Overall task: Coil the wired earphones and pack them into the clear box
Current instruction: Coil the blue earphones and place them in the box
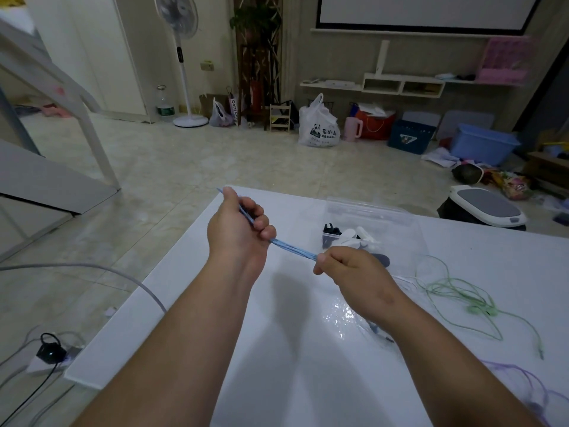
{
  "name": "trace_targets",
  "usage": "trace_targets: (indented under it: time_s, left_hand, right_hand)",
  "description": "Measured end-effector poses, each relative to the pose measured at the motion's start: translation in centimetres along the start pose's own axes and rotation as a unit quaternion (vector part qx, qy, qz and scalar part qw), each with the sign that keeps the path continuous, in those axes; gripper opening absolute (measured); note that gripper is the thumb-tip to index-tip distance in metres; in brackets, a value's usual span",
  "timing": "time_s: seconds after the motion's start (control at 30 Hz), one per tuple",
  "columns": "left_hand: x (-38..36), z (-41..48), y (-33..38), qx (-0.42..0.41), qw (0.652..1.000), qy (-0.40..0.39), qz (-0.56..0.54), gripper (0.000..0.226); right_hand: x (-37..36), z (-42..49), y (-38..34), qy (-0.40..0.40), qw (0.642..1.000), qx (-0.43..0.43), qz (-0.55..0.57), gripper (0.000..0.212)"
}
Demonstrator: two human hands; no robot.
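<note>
So the thin blue wired earphone cable [294, 248] is up off the white table [277, 365], folded into a flat bundle of several strands and stretched between both hands. The left hand [238, 232] has its fingers curled right around the bundle like a fist. A short bit of blue pokes out past the thumb on the far side. The right hand [351, 268] pinches the near end between thumb and forefinger, with the other fingers tucked in.

My guess on why it's held this way: pulling the strands taut keeps the loops lined up and the same length, so the thing doesn't spring apart before it gets wound or tucked in. The fist does the anchoring and the pinch does the fine control.

The bundle's long axis runs diagonally, with the far end up and to the left and the near end down and to the right, sloping toward the right hand. That lower end sits just in front of the clear plastic box [394, 217], which already has some black and white bits in it, so it's a short trip to drop it in.

There's something bluish under the right wrist, on a crinkly clear plastic wrapper [341, 315]. It might be the earbuds or the plug end, I honestly can't tell.

Off to the right, pale green earphones [455, 291] lie loose on the table, and a purple cable [520, 377] sits nearer the corner.
</note>
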State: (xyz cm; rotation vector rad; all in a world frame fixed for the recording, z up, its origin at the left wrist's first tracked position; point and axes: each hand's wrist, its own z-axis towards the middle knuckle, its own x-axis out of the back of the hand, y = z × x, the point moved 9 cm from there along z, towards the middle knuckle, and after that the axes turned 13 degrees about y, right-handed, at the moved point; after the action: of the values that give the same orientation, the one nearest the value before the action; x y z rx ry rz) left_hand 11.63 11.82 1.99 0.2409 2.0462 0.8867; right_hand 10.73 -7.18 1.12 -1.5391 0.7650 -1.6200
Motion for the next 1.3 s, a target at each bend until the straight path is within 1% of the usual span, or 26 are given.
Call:
trace_targets:
  time_s: [0.07,0.13,0.2,0.27,0.37,0.5,0.57,0.63,0.77,0.87,0.93,1.03,1.2,1.3]
  left_hand:
    - [0.1,0.1,-0.1,0.002,1.000,-0.002,0.003,0.045]
    - [0.0,0.1,-0.2,0.009,1.000,-0.013,0.020,0.045]
    - [-0.1,-0.2,-0.5,0.028,0.996,-0.033,0.074,0.046]
    - [-0.5,-0.6,-1.1,0.056,0.986,-0.071,0.141,0.048]
    - [-1.0,-1.5,-2.0,0.076,0.957,-0.144,0.241,0.050]
    - [-1.3,-3.3,-3.8,0.120,0.898,-0.239,0.351,0.051]
    - [-1.5,-4.1,-4.5,0.131,0.870,-0.274,0.388,0.051]
    - [-1.7,-4.8,-4.9,0.137,0.853,-0.296,0.407,0.051]
    - [-1.7,-5.6,-5.1,0.148,0.833,-0.320,0.427,0.048]
    - [-1.6,-5.9,-5.4,0.150,0.821,-0.327,0.443,0.048]
    - [-1.6,-5.9,-5.5,0.153,0.820,-0.326,0.445,0.048]
    - [-1.7,-6.1,-5.3,0.158,0.824,-0.327,0.436,0.046]
    - [-1.6,-6.4,-5.1,0.163,0.823,-0.323,0.439,0.046]
    - [-1.5,-6.4,-5.3,0.168,0.819,-0.317,0.447,0.050]
  right_hand:
    - [0.1,0.0,0.3,-0.004,1.000,-0.014,0.010,0.030]
    - [0.1,0.0,0.5,-0.003,0.999,-0.022,0.032,0.028]
    - [0.4,0.2,0.5,0.016,0.997,-0.029,0.065,0.019]
    - [0.8,0.4,0.5,0.042,0.992,-0.044,0.112,0.013]
    - [1.1,0.4,0.3,0.048,0.983,-0.069,0.163,0.017]
    - [1.1,0.0,-0.6,0.039,0.973,-0.080,0.211,0.018]
    - [1.0,-0.1,-0.8,0.030,0.973,-0.072,0.215,0.019]
    - [0.9,0.0,-1.1,0.017,0.973,-0.062,0.223,0.019]
    - [0.7,-0.1,-1.6,-0.004,0.972,-0.035,0.231,0.019]
    - [0.8,0.1,-1.8,0.010,0.979,-0.002,0.201,0.016]
    - [0.9,0.1,-1.8,0.020,0.984,0.020,0.177,0.012]
    - [1.0,0.2,-1.9,0.023,0.985,0.036,0.170,0.008]
    - [0.9,0.1,-2.0,0.007,0.987,0.045,0.155,0.009]
    - [0.9,0.1,-2.1,0.006,0.989,0.043,0.140,0.008]
